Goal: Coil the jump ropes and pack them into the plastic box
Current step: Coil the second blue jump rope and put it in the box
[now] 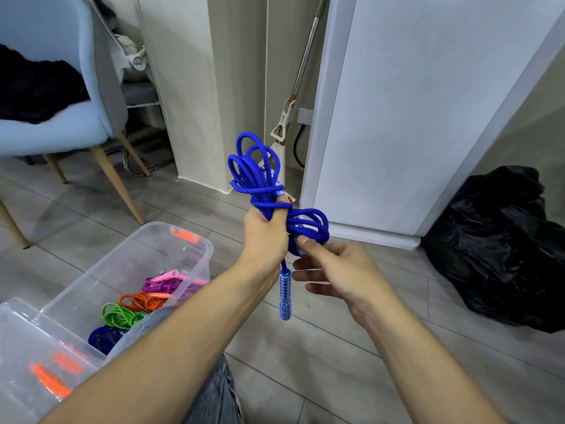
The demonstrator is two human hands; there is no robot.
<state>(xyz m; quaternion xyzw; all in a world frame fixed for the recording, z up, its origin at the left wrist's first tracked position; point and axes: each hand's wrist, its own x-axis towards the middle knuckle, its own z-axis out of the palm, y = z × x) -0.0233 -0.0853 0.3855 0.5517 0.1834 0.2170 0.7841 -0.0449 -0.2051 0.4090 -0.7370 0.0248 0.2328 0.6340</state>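
Note:
My left hand grips a coiled blue jump rope in the air, its loops standing up above my fist. One blue patterned handle dangles below that hand. My right hand pinches a loop of the same rope just right of my left fist. The clear plastic box stands on the floor at lower left. It holds coiled pink, orange, green and dark blue ropes.
The box's clear lid with orange clips lies at the bottom left. A light blue chair stands behind the box. A black rubbish bag sits at right beside a white cabinet. A mop leans in the corner.

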